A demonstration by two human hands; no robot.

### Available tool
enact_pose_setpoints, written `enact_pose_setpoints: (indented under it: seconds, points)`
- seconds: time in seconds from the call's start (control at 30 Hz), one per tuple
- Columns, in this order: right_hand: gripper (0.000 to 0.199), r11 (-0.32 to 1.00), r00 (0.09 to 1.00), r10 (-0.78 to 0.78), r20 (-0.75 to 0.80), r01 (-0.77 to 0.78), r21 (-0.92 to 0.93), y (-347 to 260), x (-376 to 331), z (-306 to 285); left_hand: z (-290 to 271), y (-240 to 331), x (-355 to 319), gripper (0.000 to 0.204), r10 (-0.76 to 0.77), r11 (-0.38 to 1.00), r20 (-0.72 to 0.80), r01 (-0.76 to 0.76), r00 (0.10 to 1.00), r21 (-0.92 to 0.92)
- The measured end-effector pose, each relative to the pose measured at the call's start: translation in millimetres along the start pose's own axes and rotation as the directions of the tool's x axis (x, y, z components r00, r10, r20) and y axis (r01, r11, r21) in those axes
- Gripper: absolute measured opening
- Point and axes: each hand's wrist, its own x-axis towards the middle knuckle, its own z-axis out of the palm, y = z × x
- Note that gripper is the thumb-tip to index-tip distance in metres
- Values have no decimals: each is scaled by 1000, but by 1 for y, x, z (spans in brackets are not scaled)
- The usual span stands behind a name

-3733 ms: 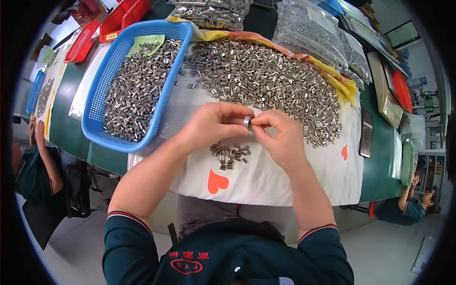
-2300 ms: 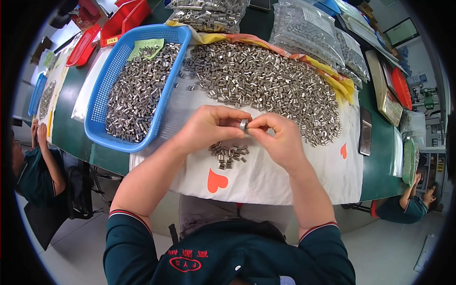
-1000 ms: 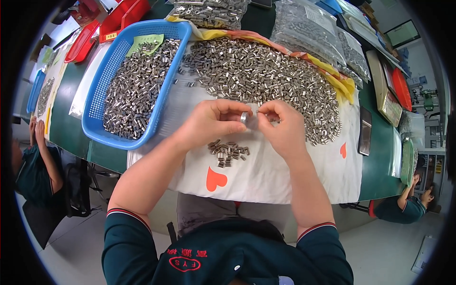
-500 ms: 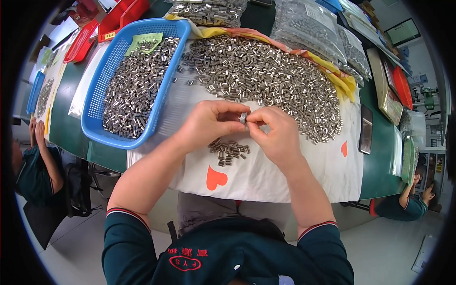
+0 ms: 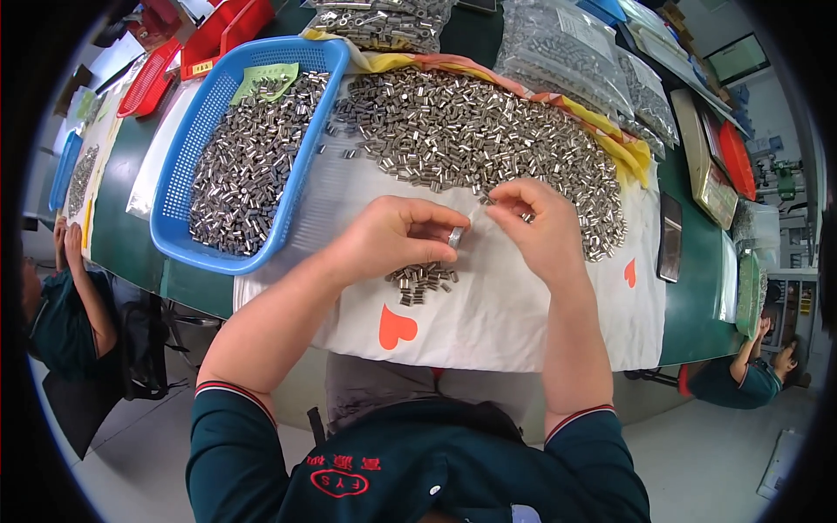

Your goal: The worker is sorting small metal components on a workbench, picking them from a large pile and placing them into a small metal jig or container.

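Observation:
My left hand is closed on a small metal ring, held between thumb and fingers above the white cloth. Up and to the right, my right hand reaches the near edge of a wide pile of short metal cylinders. Its thumb and forefinger come together beside small metal pieces; whether one is pinched there I cannot tell. Under my left hand lies a small heap of the same short cylinders, partly covered by the hand.
A blue plastic basket full of cylinders stands at the left. Bags of metal parts sit at the back, with red trays at far left. A phone lies at the right. Other people work at both sides.
My hands were together at the ring and are now apart. The right hand has moved right and away to the pile's edge; the left, still holding the ring, has come slightly nearer.

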Motion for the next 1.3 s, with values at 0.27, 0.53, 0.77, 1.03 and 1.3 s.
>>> enact_pose_setpoints:
  seconds: [0.27, 0.53, 0.77, 1.03, 1.3]
  points:
    - [6, 863, 976, -214, -35, 172, -474, 16, 3, 20, 1, 6, -4, 38, -6, 968, 126, -26, 992, 251]
    - [5, 827, 961, -276, 17, 247, -504, 13, 1, 24, -2, -1, 1, 35, 35, 995, 26, -37, 999, 90]
    - [7, 980, 995, 3, 103, -23, 197, -9, -8, 18, -4, -4, 4, 36, 100, 989, -106, -111, 989, -100]
    - [8, 988, 990, -127, 58, 122, 95, -10, -11, 25, -5, -5, 3, 36, 82, 994, -91, -88, 992, -68]
    - [8, 990, 990, -103, 97, 92, 108, -12, -12, 20, -3, 1, -2, 35, 96, 995, -137, -91, 986, 45]
